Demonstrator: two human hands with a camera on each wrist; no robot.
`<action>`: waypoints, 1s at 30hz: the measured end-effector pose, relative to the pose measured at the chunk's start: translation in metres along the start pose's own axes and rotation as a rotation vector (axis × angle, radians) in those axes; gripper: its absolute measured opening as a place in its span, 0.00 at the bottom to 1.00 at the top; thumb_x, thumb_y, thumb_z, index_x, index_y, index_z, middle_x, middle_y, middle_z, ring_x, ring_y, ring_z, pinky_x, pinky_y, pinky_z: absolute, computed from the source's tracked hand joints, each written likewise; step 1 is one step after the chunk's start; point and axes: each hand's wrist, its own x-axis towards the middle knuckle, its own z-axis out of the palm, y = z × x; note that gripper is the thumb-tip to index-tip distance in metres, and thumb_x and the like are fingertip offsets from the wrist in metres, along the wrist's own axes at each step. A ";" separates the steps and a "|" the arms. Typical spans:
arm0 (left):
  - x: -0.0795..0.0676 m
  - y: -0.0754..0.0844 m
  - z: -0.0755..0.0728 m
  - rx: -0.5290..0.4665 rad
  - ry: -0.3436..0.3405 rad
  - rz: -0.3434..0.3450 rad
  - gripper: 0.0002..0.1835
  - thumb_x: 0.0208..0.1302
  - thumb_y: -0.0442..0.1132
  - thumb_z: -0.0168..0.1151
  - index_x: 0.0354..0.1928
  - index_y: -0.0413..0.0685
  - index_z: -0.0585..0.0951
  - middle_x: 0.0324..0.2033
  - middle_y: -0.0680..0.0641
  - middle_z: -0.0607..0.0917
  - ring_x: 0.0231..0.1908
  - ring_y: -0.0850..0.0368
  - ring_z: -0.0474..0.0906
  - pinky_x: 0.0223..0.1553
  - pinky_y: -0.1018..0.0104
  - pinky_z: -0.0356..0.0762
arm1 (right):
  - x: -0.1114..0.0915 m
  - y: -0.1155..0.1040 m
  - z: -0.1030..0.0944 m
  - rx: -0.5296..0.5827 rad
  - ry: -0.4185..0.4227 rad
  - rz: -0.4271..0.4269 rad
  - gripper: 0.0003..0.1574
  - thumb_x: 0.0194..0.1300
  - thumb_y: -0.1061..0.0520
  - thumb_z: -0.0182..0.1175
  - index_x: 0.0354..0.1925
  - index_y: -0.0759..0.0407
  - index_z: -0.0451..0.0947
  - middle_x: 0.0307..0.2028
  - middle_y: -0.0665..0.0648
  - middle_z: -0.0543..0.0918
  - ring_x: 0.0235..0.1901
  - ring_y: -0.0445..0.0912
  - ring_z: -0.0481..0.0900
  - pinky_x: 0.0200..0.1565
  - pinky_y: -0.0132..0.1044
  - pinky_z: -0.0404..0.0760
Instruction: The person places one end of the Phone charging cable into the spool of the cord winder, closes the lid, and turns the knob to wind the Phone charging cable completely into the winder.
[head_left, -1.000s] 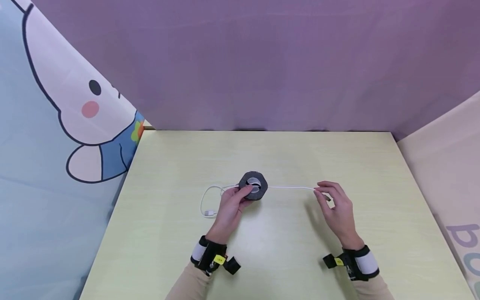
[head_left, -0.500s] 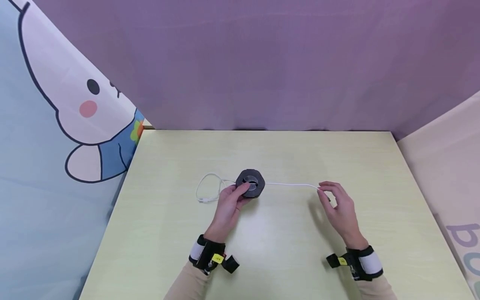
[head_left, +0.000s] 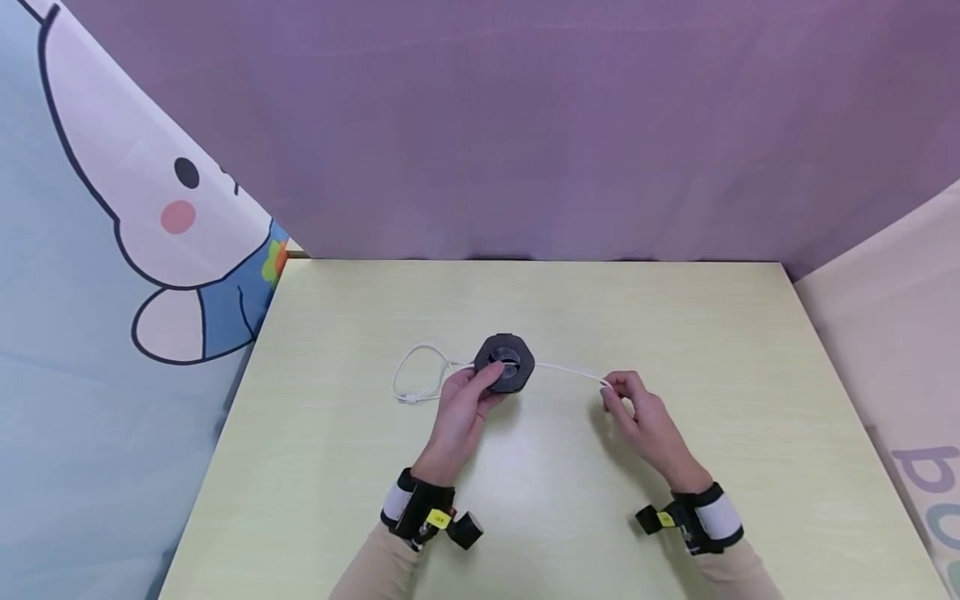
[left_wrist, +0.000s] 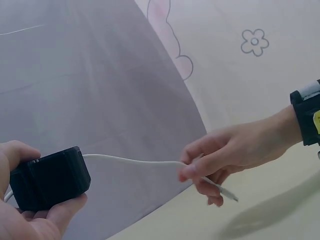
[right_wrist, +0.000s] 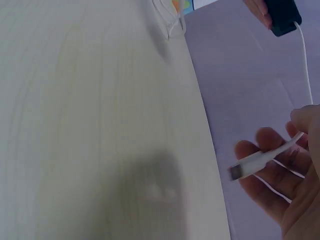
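On my remote feed I see the L. hand gripping the black case over the table. White cord exits the case both sides; R. of case, the R. hand pinches it nr. one plug; its loop is L. of case.

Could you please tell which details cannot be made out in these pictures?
Right wrist view: the connector shape of the white cable plug, blurred; the bare left hand, mostly cut off by the top edge.
Head view: the plug, hidden by the bare right hand.
Left wrist view: the thin white cable inside the black hexagonal case, hidden by the case.
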 end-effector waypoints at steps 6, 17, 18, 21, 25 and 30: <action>-0.001 -0.002 0.002 0.026 -0.009 -0.013 0.27 0.61 0.31 0.60 0.58 0.19 0.66 0.48 0.35 0.80 0.45 0.51 0.80 0.46 0.65 0.79 | 0.013 -0.043 0.002 0.073 -0.015 -0.084 0.13 0.64 0.68 0.55 0.48 0.66 0.70 0.24 0.48 0.75 0.22 0.39 0.70 0.23 0.34 0.70; -0.002 -0.007 0.004 0.051 -0.017 -0.031 0.28 0.60 0.33 0.62 0.57 0.20 0.67 0.48 0.34 0.79 0.45 0.51 0.80 0.45 0.66 0.80 | 0.029 -0.072 0.011 0.137 -0.015 -0.148 0.11 0.62 0.69 0.57 0.45 0.67 0.72 0.25 0.52 0.79 0.24 0.49 0.78 0.27 0.36 0.77; -0.002 -0.007 0.004 0.054 -0.019 -0.034 0.28 0.60 0.33 0.62 0.56 0.20 0.67 0.48 0.34 0.79 0.45 0.51 0.80 0.45 0.66 0.79 | 0.029 -0.073 0.012 0.138 -0.009 -0.155 0.12 0.62 0.70 0.57 0.45 0.68 0.72 0.25 0.53 0.79 0.24 0.49 0.79 0.28 0.37 0.78; -0.004 -0.009 0.005 0.049 -0.015 -0.048 0.28 0.59 0.33 0.62 0.56 0.20 0.68 0.48 0.33 0.78 0.45 0.50 0.80 0.46 0.65 0.79 | 0.032 -0.072 0.016 0.139 0.016 -0.188 0.13 0.61 0.70 0.57 0.46 0.69 0.73 0.27 0.55 0.81 0.26 0.50 0.80 0.32 0.41 0.80; -0.005 -0.010 0.007 0.038 -0.024 -0.059 0.28 0.59 0.34 0.63 0.56 0.21 0.67 0.50 0.32 0.77 0.46 0.50 0.80 0.48 0.64 0.78 | 0.035 -0.060 0.026 0.153 0.080 -0.233 0.15 0.59 0.70 0.60 0.46 0.67 0.76 0.29 0.56 0.84 0.29 0.48 0.82 0.36 0.38 0.81; -0.007 -0.011 0.008 0.037 -0.028 -0.063 0.29 0.58 0.34 0.64 0.56 0.21 0.68 0.49 0.34 0.78 0.46 0.51 0.80 0.47 0.65 0.78 | 0.038 -0.048 0.033 0.165 0.160 -0.279 0.15 0.54 0.68 0.65 0.42 0.61 0.81 0.31 0.53 0.86 0.31 0.41 0.83 0.36 0.27 0.79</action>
